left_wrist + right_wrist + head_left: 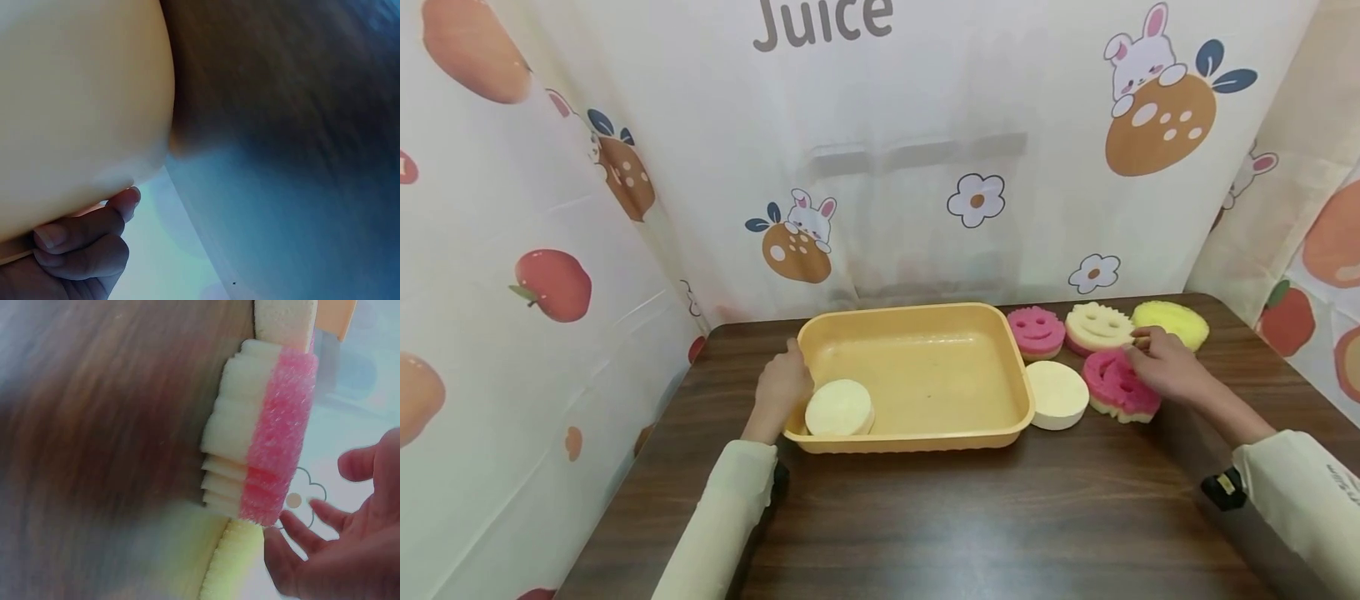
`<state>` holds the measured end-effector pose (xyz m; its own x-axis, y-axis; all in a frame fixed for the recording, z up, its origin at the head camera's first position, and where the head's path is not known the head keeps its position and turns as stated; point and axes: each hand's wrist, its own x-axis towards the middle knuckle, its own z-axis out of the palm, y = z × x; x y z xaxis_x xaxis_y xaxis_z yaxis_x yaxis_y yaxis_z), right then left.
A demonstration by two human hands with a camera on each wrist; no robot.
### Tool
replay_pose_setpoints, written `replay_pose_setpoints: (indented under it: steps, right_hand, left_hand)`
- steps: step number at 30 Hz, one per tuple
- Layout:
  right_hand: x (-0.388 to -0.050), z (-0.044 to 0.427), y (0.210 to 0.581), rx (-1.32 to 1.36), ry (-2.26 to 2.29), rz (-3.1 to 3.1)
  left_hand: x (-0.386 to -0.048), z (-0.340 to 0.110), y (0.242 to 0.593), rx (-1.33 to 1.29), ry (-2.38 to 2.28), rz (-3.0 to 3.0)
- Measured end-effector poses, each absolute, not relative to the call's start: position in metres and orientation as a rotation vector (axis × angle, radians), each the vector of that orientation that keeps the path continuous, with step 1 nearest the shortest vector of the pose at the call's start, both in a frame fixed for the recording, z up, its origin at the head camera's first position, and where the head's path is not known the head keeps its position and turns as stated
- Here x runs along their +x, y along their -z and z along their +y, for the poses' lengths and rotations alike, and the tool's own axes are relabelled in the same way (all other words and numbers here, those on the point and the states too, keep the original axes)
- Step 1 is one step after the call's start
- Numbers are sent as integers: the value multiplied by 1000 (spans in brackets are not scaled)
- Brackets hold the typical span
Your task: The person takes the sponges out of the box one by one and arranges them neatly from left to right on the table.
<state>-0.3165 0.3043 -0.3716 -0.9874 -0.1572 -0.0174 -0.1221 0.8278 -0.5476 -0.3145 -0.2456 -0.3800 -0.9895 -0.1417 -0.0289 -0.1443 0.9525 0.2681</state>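
Observation:
A yellow plastic tray (925, 437) stands on the table, its left rim gripped by my left hand (785, 385). In the left wrist view, the curled fingers (94, 256) sit at the tray's rim. One round cream sponge (838, 407) lies inside, at the near left corner. My right hand (1165, 362) hovers over the sponges on the right, thumb and fingers apart and nothing between them. Closest to it is a pink-topped smiley sponge (1116, 385), cream underneath. In the right wrist view, the fingertips are near that sponge's pink side (281, 419); whether they touch is unclear.
Beside the tray's right wall lie a round cream sponge (1058, 393) and a pink smiley sponge (1035, 332). Further right are a cream-topped smiley sponge (1097, 325) and a yellow sponge (1176, 323). A printed curtain (910, 242) hangs behind the dark wooden table (940, 525).

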Motion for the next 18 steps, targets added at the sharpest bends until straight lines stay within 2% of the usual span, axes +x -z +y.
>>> replay_pose_setpoints:
  steps: [18]
  right_hand:
    - [-325, 294, 366, -253, 896, 2955]
  left_hand:
    - [-314, -244, 378, -246, -408, 3081]
